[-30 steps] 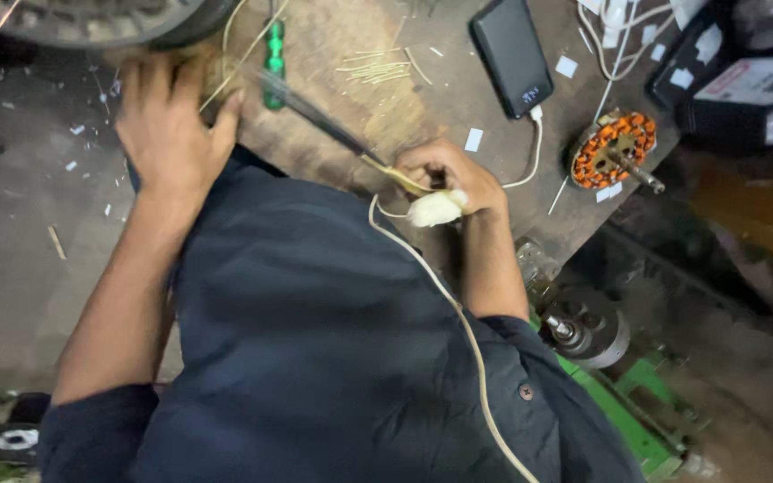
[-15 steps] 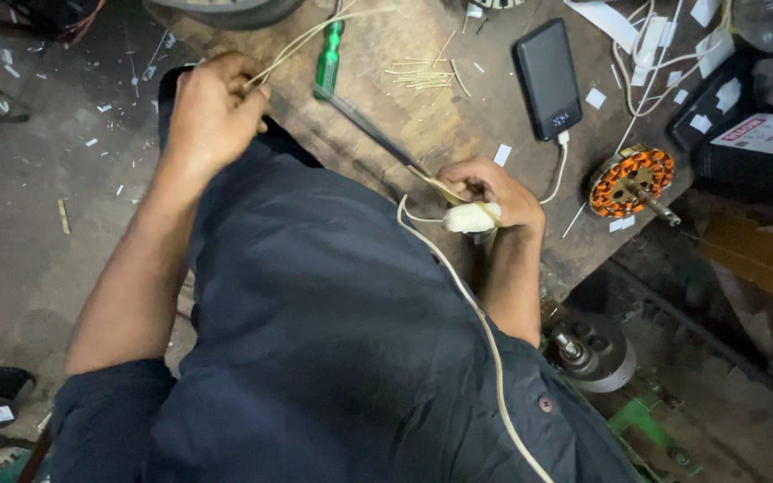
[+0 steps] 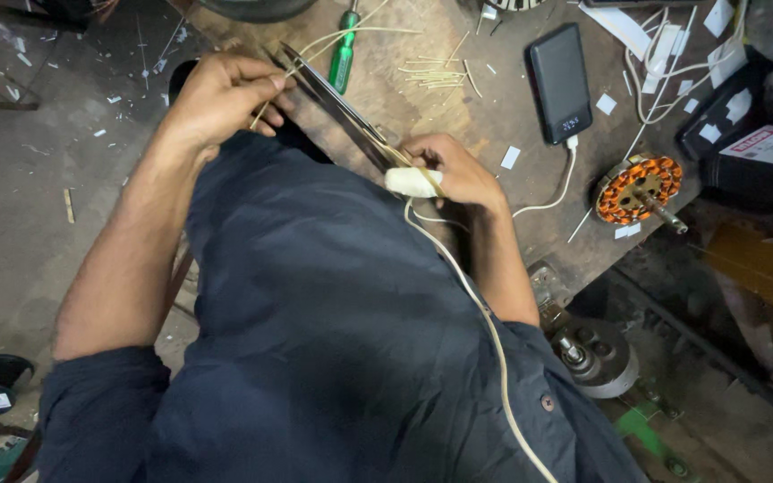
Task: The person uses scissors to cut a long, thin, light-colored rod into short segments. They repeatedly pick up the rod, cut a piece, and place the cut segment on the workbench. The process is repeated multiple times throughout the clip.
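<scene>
My left hand is closed around a few thin pale sleeving strands that run up and to the right across the wooden bench. My right hand grips the white-wrapped handle of long dark scissors. The blades point up-left and reach the strands right beside my left fingers. Whether the blades are closed on the strands cannot be seen. My dark blue shirt fills the lower middle of the view.
On the bench lie a green screwdriver, several cut pale sticks, a black power bank with a white cable, a copper-wound stator and black boxes. A metal pulley sits below the bench edge.
My left hand has drawn the strands closer to the scissors, and the blades now lie against them. The view has shifted, so the bench items appear further right.
</scene>
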